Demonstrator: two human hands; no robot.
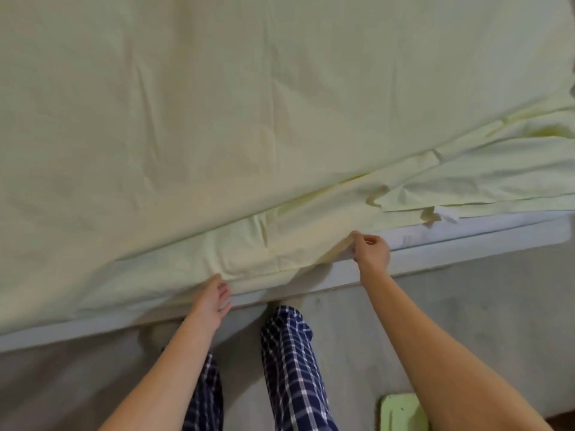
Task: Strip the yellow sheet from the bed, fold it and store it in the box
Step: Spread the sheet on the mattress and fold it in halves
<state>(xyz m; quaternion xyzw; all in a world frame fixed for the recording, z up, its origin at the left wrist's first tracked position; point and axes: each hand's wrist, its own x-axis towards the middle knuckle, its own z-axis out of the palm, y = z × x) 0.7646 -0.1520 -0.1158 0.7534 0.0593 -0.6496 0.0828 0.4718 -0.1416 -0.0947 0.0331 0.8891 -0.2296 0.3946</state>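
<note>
Head view: yellow sheet (217, 104) spread across the bed (466, 236), near edge rumpled along the white mattress side. Right hand (371, 250) pinching a lifted fold of that edge. Left hand (214, 298) at the hem, thumb touching; grip unclear.

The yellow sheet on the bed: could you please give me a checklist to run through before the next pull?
1. The right hand pinches the yellow sheet at its edge: ok.
2. The left hand grips the sheet: cannot tell.
3. Sheet off the mattress: not ok, bared only at right.
4. Sheet's visible top free of objects: ok.
5. The box is within reach: cannot tell, not in view.
</note>
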